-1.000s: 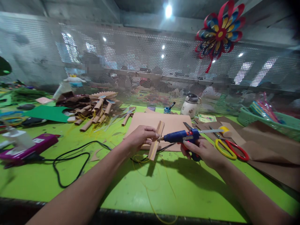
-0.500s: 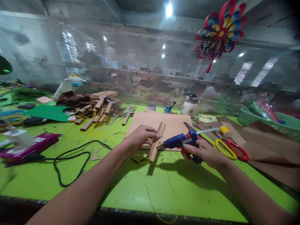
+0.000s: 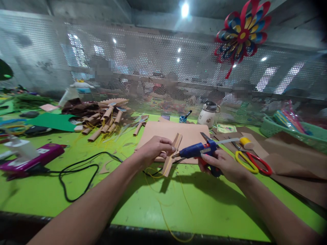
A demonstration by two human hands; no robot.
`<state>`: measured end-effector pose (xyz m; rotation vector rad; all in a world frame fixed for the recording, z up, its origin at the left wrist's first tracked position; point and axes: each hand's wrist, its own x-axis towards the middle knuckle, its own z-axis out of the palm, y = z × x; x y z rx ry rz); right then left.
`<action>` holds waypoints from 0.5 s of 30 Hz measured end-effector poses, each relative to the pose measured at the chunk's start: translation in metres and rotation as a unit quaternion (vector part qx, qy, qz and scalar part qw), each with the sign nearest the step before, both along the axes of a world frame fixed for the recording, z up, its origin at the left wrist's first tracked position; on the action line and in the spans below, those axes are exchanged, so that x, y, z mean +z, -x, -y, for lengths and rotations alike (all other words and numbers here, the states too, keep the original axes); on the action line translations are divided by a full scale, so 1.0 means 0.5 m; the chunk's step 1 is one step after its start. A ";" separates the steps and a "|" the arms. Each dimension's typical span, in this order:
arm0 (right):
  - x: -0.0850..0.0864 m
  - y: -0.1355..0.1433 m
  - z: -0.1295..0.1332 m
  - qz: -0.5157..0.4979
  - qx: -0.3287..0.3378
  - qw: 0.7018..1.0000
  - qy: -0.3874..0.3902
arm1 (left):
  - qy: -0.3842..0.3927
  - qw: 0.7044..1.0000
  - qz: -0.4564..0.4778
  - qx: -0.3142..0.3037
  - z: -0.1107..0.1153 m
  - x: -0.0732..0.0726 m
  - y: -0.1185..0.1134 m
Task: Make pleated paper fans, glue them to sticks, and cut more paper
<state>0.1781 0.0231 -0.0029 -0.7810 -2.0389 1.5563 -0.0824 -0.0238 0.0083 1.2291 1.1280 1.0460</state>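
Observation:
Between the thumb and fingers of my left hand [image 3: 159, 148] is a narrow folded strip of brown paper [image 3: 168, 165], held tilted above the table. Yellow string [image 3: 163, 217] trails from its lower end in loose loops. My right hand [image 3: 217, 161] grips a blue hot glue gun [image 3: 195, 150], with a finger round the trigger area. The nozzle points left, at or very close to the strip; contact is hard to tell. A whitish glue stick [image 3: 228, 140] sticks out of the gun's back. Behind both hands lies a stack of tan paper sheets [image 3: 153, 131].
Yellow- and red-handled scissors [image 3: 246, 162], a yellow thread spool [image 3: 246, 143] and brown paper [image 3: 298, 153] lie right. Left are a purple power strip [image 3: 48, 154], a black cord [image 3: 76, 166] and rolled paper tubes [image 3: 102, 127]. A jug [image 3: 207, 114] and green basket [image 3: 270, 127] stand behind.
The glue gun has shifted slightly right and up, its nozzle now higher along the strip. The left hand and strip have barely moved.

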 end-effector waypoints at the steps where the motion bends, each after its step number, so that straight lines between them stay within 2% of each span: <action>1: 0.002 0.002 0.002 0.002 -0.001 1.000 0.001 | 0.005 1.000 0.000 -0.004 0.000 0.000 0.000; 6: 0.002 0.002 0.002 0.021 0.017 1.000 -0.011 | 0.038 0.999 0.000 -0.012 0.005 0.002 0.000; 15: -0.007 -0.006 -0.002 0.039 0.046 0.998 -0.007 | 0.040 0.998 0.053 0.005 0.009 0.018 -0.007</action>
